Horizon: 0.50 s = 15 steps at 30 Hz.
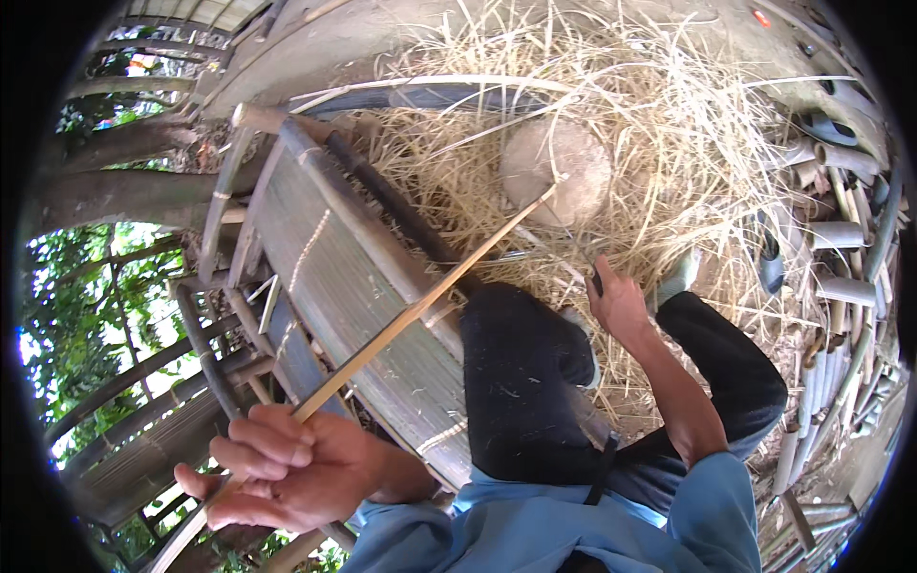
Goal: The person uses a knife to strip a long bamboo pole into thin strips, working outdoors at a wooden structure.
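My left hand (pixel 287 468) is closed around a long split bamboo strip (pixel 411 314) at the lower left. The strip slants up and away to the right, its far end over a round wooden block (pixel 564 158). In my right hand (pixel 619 304) is a knife (pixel 598 281) with a dark handle, gripped in closed fingers. Its thin blade points toward the near side of the block and is hard to make out against the shavings. The blade and the strip's far end lie close together; whether they touch I cannot tell.
Pale bamboo shavings (pixel 669 143) cover the ground around the block. A bamboo bench (pixel 353 286) stands beside my left leg. Cut bamboo tubes (pixel 836 236) and a dark shoe (pixel 770 263) lie at the right. Bamboo railings (pixel 143 401) and foliage fill the left side.
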### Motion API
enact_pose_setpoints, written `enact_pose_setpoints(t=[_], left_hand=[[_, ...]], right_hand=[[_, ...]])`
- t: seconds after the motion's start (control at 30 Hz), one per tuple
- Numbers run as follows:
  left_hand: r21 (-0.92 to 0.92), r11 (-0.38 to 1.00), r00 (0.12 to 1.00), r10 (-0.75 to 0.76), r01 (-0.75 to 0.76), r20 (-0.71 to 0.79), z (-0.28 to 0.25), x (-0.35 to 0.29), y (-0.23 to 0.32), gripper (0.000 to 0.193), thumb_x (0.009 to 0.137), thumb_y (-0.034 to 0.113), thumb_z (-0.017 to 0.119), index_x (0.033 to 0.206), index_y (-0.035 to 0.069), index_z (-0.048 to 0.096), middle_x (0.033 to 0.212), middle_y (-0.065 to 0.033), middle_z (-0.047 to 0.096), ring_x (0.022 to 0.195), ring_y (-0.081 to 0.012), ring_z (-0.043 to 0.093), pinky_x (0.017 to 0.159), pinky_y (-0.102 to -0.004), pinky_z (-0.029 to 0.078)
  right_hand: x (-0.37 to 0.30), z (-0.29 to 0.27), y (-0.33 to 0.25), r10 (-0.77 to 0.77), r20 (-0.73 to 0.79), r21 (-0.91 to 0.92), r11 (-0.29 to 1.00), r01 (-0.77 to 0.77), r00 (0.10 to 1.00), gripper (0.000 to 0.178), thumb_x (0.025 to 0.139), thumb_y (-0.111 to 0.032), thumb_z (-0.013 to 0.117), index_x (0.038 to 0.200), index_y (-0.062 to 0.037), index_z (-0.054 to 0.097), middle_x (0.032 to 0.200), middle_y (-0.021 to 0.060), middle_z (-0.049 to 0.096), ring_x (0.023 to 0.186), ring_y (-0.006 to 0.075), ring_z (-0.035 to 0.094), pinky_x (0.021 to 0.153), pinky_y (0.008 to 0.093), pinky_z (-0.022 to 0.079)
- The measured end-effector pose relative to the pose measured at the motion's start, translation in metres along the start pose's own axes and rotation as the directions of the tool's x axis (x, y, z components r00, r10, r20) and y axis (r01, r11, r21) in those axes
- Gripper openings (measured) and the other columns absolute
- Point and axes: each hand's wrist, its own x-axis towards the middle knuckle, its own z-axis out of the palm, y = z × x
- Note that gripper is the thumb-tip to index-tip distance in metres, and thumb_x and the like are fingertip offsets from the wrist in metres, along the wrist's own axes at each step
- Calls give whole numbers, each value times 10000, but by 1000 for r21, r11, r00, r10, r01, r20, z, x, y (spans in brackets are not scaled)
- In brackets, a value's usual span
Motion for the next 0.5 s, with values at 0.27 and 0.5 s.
enact_pose_setpoints(t=[0.27, 0.5], left_hand=[[27, 994, 994, 103, -102, -35, 34, -19, 13, 287, 1114, 368, 398, 1279, 133, 413, 711, 6, 362, 493, -83, 311, 436, -226, 292], [0, 999, 999, 53, -53, -4, 37, -15, 13, 227, 1116, 367, 400, 1167, 147, 425, 714, 16, 336, 500, -78, 270, 450, -241, 240]], right_hand=[[-73, -113, -177, -533, -166, 199, 806, 558, 829, 327, 819, -73, 678, 1130, -26, 589, 747, 121, 553, 579, 258, 648, 445, 372, 538], [-35, -69, -114, -186, -105, 145, 969, 200, 977, 165, 944, -176, 651, 958, -73, 523, 722, 196, 597, 549, 371, 655, 443, 459, 532]])
